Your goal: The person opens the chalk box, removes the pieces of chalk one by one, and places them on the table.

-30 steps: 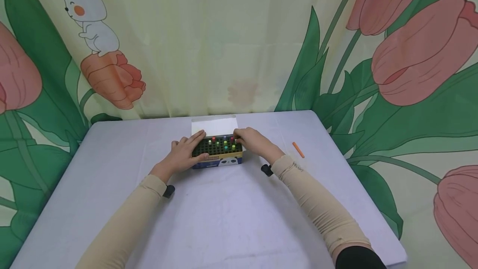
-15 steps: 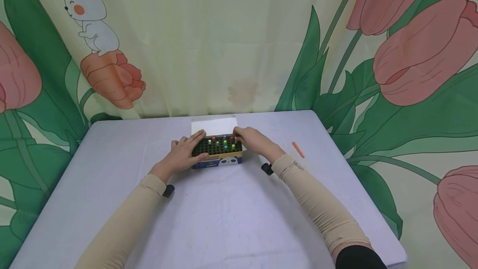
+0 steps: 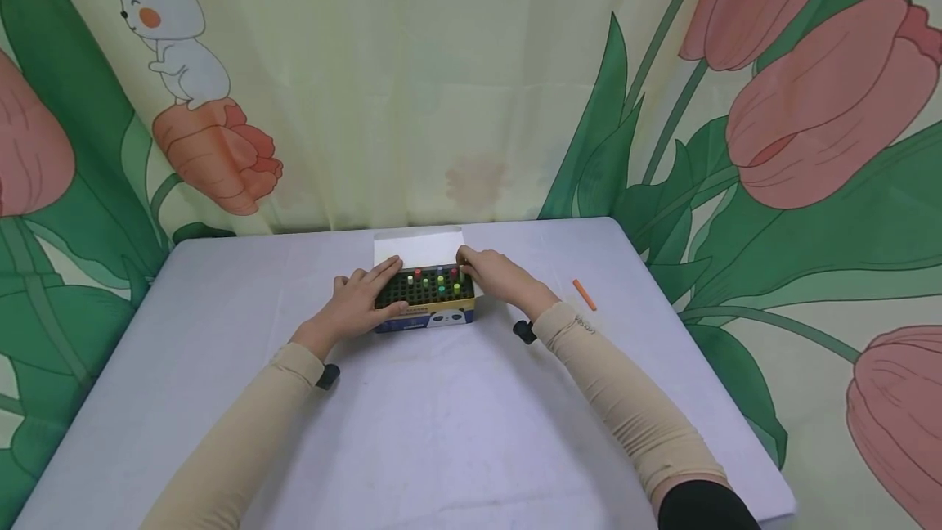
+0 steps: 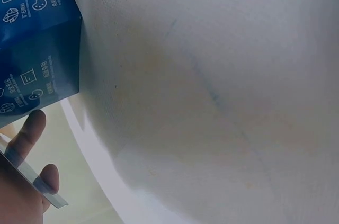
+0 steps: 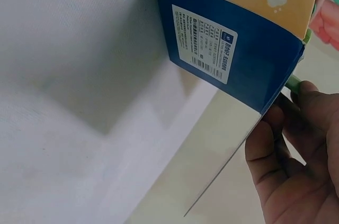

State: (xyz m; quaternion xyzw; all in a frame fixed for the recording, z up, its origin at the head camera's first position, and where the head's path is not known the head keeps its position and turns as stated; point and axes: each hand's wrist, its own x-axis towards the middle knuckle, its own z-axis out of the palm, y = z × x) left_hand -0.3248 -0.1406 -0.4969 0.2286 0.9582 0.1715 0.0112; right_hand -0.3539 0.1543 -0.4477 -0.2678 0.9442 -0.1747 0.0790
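A blue and yellow box [image 3: 415, 321] with a panda print stands at the table's far side. Its black perforated insert [image 3: 401, 291] bears several short coloured sticks standing upright. My left hand [image 3: 356, 301] rests at the box's left end, fingers stretched along its top edge and thumb at the front. At the right back corner my right hand [image 3: 496, 275] pinches a green stick [image 5: 292, 83] between thumb and finger, right at the box's edge. Much of that stick is hidden by the fingers and the box.
The box's white lid flap [image 3: 418, 245] lies open toward the back. An orange stick [image 3: 585, 294] lies on the white-covered table [image 3: 441, 432], right of the right hand. A printed curtain [image 3: 412, 105] hangs behind the table.
Both hands keep their places at the box. The whole head view has shifted slightly left.
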